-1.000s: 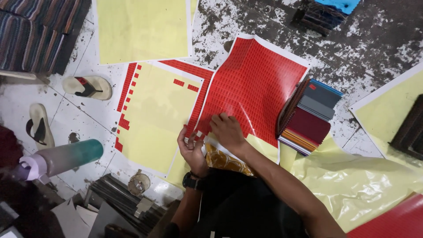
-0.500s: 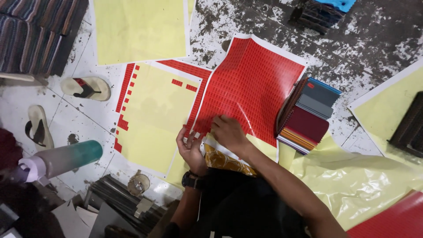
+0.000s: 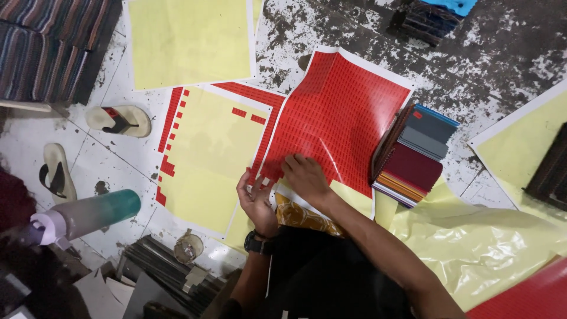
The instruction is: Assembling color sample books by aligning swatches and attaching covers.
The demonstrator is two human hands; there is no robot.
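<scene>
A red sticker sheet (image 3: 339, 121) is seen lying on the floor at about twelve o'clock from the two hands, its near edge curled up and glossy, its face covered in a fine grid of small red labels with a white margin around it. The right hand (image 3: 306, 177) is laid flat on the sheet's lower left corner, fingers (image 3: 293, 162) spread and pressed down, nothing clasped in them. The left hand (image 3: 257, 201), a dark watch (image 3: 255, 243) worn at its wrist, is held just at eight o'clock of the right one, the fingers curled loosely at the sheet's edge; whether a small label is pinched between them cannot be told. At nine o'clock of the hands a yellow backing sheet (image 3: 209, 162) is spread, stripped of most labels, with red ones left along its left side and top. A stack of notebooks (image 3: 413, 156) is set at three o'clock, touching the red sheet's right edge. Two sandals (image 3: 118, 120) are seen well apart at ten o'clock.
</scene>
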